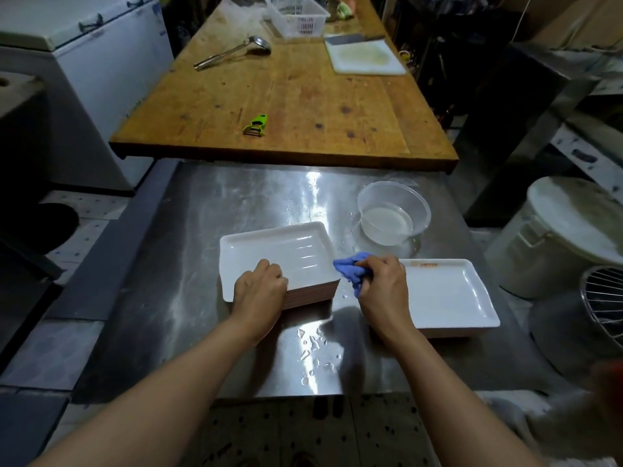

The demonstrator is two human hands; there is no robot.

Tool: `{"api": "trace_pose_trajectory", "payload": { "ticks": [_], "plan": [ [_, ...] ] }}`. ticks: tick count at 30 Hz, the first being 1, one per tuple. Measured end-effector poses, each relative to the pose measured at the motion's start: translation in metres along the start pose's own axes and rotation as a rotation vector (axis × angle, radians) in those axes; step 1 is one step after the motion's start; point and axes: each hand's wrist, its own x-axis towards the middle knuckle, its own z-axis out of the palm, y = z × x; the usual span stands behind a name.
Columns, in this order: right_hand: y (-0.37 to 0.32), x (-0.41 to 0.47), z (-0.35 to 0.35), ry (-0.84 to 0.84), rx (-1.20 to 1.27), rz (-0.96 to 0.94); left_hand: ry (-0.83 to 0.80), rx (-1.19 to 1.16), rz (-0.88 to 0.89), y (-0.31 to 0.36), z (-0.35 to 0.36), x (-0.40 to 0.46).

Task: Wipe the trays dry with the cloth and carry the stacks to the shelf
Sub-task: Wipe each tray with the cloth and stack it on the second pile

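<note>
Currently: tray stack (276, 254) on table (168, 298), long axis left-right; my left hand (259, 286) grips its near edge, right hand (382, 284) bunches cloth (350, 267) just right of it

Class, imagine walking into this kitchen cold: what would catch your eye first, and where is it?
Probably the blue cloth bunched in the right hand, between a stack of white trays held by the left hand and a single tray on the steel table. Next, the green peeler on the wooden bench behind.
</note>
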Motion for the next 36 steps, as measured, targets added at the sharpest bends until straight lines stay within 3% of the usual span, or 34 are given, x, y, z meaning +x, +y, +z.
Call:
{"api": "trace_pose_trajectory", "payload": {
  "ticks": [4,8,23,33,36],
  "plan": [
    [-0.002,0.002,-0.004,-0.010,0.072,0.011,0.107,-0.009,0.045,0.000,-0.008,-0.003],
    [-0.007,0.005,-0.007,0.029,0.122,0.016,0.093,-0.179,-0.001,-0.014,0.000,-0.003],
    [-0.017,-0.004,-0.018,0.050,0.236,0.047,0.078,-0.233,-0.041,-0.008,-0.005,0.001],
    [-0.035,-0.002,-0.025,0.137,0.305,-0.009,0.241,-0.233,-0.071,-0.014,-0.041,0.013],
    [-0.046,0.005,-0.036,0.211,0.247,0.013,0.320,-0.362,-0.124,-0.024,-0.065,0.019]
  ]
}}
